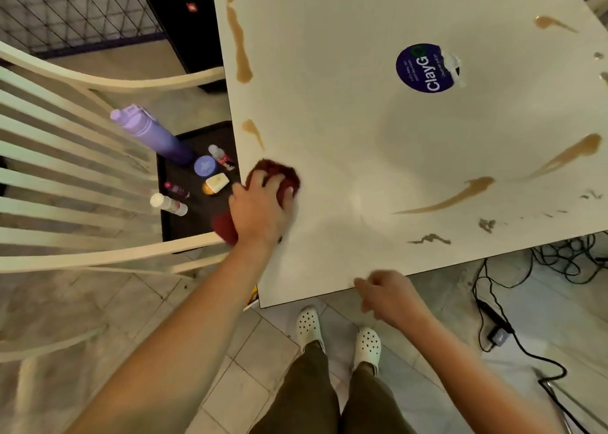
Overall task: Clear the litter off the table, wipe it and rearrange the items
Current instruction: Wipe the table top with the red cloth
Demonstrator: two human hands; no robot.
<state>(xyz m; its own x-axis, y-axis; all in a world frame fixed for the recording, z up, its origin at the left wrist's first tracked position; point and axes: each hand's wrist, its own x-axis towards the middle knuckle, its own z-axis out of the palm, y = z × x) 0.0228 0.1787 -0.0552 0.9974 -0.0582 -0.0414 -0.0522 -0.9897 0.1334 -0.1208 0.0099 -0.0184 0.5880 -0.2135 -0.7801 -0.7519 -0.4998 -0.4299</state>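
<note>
Fingers (278, 183) of the left hand (260, 211) press down, spread, on a red cloth (279, 173) at the desk's (362, 121) left edge. Right hand (388, 297) hovers loosely curled, holding nothing, at the near edge beside brown smears (460, 191).

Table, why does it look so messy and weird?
Brown streaks are smeared across the white table, so it isn't wiped clean yet. The round blue sticker is torn at one edge. The left hand presses a red cloth near the table's edge.
</note>
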